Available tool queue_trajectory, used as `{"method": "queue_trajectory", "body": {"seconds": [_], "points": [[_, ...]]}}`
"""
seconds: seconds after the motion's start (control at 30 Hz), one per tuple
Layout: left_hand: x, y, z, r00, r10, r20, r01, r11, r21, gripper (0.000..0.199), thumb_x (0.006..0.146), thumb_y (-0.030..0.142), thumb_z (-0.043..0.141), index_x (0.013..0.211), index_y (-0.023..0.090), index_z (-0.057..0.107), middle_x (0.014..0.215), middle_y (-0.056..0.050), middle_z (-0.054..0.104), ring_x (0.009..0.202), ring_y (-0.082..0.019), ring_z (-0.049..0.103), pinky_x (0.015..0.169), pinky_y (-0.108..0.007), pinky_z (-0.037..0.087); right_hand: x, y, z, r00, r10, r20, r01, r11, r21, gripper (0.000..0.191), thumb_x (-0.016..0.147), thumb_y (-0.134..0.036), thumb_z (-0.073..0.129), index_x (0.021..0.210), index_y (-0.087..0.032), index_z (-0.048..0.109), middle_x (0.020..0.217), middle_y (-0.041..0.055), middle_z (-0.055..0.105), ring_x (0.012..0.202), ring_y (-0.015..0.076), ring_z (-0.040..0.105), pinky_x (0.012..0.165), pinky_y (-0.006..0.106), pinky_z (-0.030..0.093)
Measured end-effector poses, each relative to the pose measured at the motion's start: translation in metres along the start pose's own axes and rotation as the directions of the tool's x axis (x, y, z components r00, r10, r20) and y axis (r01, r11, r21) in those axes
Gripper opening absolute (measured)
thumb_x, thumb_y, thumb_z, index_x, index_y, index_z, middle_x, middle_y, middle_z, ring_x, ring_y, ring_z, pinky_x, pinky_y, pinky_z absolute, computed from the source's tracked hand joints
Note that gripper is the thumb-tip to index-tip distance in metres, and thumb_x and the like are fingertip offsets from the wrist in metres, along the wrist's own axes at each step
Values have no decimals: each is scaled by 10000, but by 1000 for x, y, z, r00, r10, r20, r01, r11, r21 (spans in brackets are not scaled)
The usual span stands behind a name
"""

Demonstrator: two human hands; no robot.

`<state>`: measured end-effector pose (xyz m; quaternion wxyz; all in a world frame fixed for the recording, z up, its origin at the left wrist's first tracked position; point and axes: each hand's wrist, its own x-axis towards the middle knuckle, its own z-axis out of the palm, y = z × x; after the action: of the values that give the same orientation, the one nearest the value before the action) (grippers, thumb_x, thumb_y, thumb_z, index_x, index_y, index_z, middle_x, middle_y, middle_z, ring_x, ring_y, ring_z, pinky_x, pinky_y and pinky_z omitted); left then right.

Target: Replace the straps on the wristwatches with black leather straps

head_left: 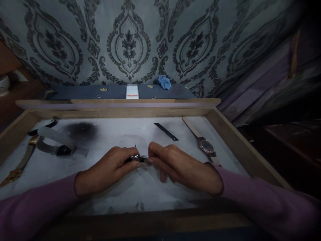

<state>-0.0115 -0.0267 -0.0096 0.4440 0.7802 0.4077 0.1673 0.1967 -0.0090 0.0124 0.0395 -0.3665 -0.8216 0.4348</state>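
Observation:
My left hand [114,167] is closed round a small dark wristwatch [135,157], its shiny metal case showing between thumb and forefinger. Close against the watch's right side, my right hand [179,164] is pinched shut at the fingertips. What lies between those fingertips is too small and dim to make out; a pale bit shows at the gap between the hands. Both hands are above the white bottom of a shallow wooden tray [145,112]. Beyond my right hand lies a flat black blade-like strip [166,131].
A watch with a pale strap [207,146] lies at the tray's right. On the left are a grey-strapped watch [54,140], a gold-coloured watch [23,159] and a black strap [42,127]. Behind the tray, a crumpled blue cloth [164,82] and a small white box [132,92] rest by the patterned wall.

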Motion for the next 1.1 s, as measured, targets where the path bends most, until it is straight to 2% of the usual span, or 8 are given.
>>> {"method": "queue_trajectory", "body": {"seconds": [0.17,0.3,0.37,0.5,0.57,0.8,0.97,1.1], "points": [[1,0,2,1000,12,-24,-11,998,62,235,943,280,421,760,165,514,643,53,442,582,-99,439,570,-219,329,-2,3,2,1000,6,-1,-6,999,39,157,979,-223,336,835,-185,385,474,-83,455,378,67,457,389,147,334],[0,-1,3,999,12,-35,-10,998,61,233,949,302,416,793,169,527,651,44,480,582,-107,454,565,-222,339,-2,7,0,998,-56,-38,60,990,124,100,980,-232,361,981,-159,429,684,-46,556,367,24,458,436,163,404],[-1,-1,4,999,17,-35,-14,997,77,219,954,295,410,838,168,546,678,33,519,607,-115,480,583,-228,351,-1,8,-1,997,-80,-19,83,981,175,136,985,-233,356,1038,-152,452,756,-29,572,370,10,466,450,162,421],[-3,-1,5,997,63,-52,-54,986,159,226,966,280,388,830,169,531,664,38,504,581,-106,478,572,-225,342,1,9,-4,994,-59,94,34,968,250,265,990,-262,350,893,-116,548,480,-73,442,373,46,447,416,152,374],[-3,-1,6,994,93,-54,-79,973,217,234,971,286,371,836,172,524,664,35,502,568,-107,479,561,-227,338,2,9,-4,993,-48,107,15,956,293,288,987,-275,362,883,-105,571,419,-87,377,389,56,412,425,156,359],[-5,-3,10,986,159,-40,-133,919,370,245,977,286,346,858,172,527,663,12,534,560,-130,503,544,-242,345,5,14,-4,989,-37,140,-36,874,485,292,942,-323,466,819,-95,601,531,-90,288,456,44,235,408,176,203],[-6,-4,12,986,164,-16,-146,913,381,236,980,271,346,915,169,549,722,-17,618,599,-146,571,567,-246,391,9,20,-2,978,-23,208,-103,812,574,294,893,-349,548,847,-74,640,527,-90,307,468,49,244,426,199,188],[-7,-6,12,986,166,-16,-150,923,353,217,980,259,357,932,174,551,745,-14,638,602,-139,580,568,-237,403,9,19,-2,986,-16,167,-86,809,581,284,891,-336,555,827,-77,653,531,-84,341,472,48,255,437,206,194]]}}
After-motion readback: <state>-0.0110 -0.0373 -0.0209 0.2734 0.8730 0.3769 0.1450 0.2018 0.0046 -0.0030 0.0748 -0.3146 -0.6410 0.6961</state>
